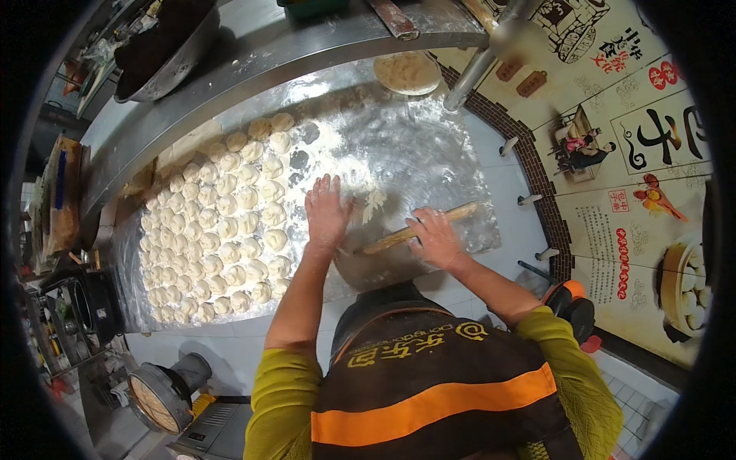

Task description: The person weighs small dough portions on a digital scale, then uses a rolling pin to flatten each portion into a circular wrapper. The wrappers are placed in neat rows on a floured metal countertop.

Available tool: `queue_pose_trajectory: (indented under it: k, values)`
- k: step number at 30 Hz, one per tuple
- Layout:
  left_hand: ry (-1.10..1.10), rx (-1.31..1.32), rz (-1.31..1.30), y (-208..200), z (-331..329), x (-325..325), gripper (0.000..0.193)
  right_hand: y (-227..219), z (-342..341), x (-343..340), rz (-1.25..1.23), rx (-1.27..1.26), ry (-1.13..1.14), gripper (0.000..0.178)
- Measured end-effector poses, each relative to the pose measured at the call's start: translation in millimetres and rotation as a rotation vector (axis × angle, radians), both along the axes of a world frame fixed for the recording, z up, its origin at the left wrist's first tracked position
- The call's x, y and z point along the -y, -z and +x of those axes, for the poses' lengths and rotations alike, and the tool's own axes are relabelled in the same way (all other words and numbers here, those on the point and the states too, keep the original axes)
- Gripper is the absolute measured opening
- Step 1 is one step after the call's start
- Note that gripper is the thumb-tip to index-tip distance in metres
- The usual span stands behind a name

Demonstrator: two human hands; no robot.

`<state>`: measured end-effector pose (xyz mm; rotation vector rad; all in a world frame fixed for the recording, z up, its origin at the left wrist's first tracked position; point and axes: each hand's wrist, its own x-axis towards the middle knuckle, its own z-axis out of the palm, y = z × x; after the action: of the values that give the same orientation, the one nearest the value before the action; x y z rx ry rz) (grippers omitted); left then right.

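My left hand (328, 213) lies palm down on the floured metal worktop (429, 146), its fingers stretched out toward the far side and nothing visible in it. To its right, my right hand (435, 236) rests over a long tan rolling pin (383, 243), fingers bent across it. The pin lies slanted near the worktop's front edge, its ends showing on both sides of the hand. White flour (328, 149) is scattered beyond my left hand. Left of that hand, many pleated dough buns (228, 205) stand in close rows.
A raised steel shelf (284, 65) runs along the back, bearing a large metal bowl (172, 69). Under its right end sits a pale round disc (408, 73), near a metal post (469, 80). A printed wall panel (613, 192) is at right; a round metal pot (159, 395) stands lower left.
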<state>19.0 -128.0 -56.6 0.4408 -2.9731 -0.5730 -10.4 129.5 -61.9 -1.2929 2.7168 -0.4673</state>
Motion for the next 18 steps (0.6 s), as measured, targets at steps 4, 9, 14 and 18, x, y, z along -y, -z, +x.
queue_pose_trajectory:
  k: [4, 9, 14, 18]
  values:
    - [0.027, -0.056, 0.036, -5.8, 14.1, 30.4, 0.037, 0.9, 11.1, 25.7, -0.011, -0.003, -0.046, 0.044]
    - [-0.177, 0.104, 0.524, -21.5, 25.5, 20.2, 0.028, -18.6, 25.4, 40.9, 0.048, 0.092, -0.084, 0.042]
    - [-0.136, -0.030, 0.717, 4.7, 39.3, 3.4, 0.033, -7.8, 0.9, 78.3, 0.064, -0.064, 0.010, 0.048]
    - [-0.080, 0.099, 0.595, -5.5, 29.7, 0.9, 0.036, 8.1, -30.8, 106.4, -0.097, -0.122, 0.112, 0.049]
